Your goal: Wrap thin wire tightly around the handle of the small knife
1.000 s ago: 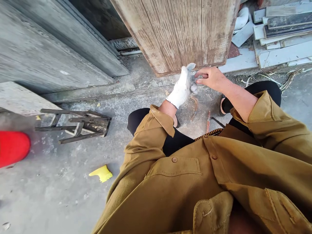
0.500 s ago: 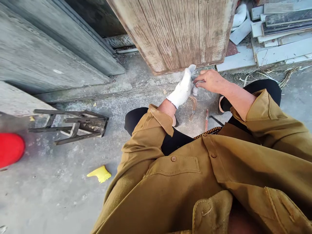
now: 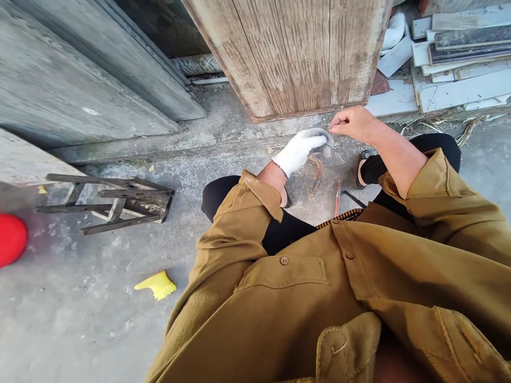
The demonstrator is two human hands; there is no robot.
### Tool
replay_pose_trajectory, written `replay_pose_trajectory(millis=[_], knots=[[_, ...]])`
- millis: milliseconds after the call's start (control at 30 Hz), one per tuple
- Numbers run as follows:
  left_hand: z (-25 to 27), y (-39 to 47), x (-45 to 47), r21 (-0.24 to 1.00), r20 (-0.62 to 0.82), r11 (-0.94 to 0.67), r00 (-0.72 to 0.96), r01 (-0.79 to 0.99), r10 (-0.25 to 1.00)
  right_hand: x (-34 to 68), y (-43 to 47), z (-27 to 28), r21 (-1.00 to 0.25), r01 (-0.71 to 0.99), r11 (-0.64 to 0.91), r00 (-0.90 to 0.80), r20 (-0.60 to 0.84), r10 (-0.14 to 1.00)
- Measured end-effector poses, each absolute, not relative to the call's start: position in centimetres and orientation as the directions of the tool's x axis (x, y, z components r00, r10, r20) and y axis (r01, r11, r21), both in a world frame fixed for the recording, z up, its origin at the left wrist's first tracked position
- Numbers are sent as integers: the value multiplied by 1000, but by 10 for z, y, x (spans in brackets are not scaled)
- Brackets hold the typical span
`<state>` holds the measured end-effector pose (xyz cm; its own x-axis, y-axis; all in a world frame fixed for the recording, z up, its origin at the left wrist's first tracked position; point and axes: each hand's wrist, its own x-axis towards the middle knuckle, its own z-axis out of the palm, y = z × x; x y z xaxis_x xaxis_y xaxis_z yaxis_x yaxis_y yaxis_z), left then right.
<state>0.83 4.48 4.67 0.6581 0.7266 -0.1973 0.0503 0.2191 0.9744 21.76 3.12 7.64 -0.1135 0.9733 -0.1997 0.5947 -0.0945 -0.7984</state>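
Observation:
My left hand (image 3: 303,149) wears a white knit glove with grey fingers. Its fingers are curled and slightly blurred, and whatever they hold is hidden. Just right of it, my bare right hand (image 3: 353,123) pinches thumb and fingers together on something too small to name. The fingertips of both hands nearly meet in front of the lower edge of a weathered wooden panel (image 3: 295,58). Below them on the concrete lie a curved brown piece (image 3: 316,175), a thin red stick-like tool (image 3: 337,197) and a dark rod (image 3: 353,198).
A small wooden stool (image 3: 120,199) lies on its side at left, near a red round object (image 3: 11,240). A yellow scrap (image 3: 157,285) lies on the floor. Stacked boards (image 3: 465,88) fill the upper right, and a grey panel (image 3: 72,80) leans at upper left.
My left hand has turned and lowered, its fingers now curled with the thumb down. My right hand has drawn slightly up and right, away from the glove, still pinching.

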Motion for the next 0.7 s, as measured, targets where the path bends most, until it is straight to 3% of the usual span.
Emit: replay_pose_trajectory(millis=[300,567,700], knots=[[60,42,10,967,-201,65,587,246,784,227,27,78,-811,546,-209,-161,-346,924],[63,43,6,878,-68,-248,618,411,784,222,27,83,-668,744,-12,-211,-252,945],[66,45,8,825,-48,-302,592,478,805,215,25,82,-586,807,73,-223,-187,957]])
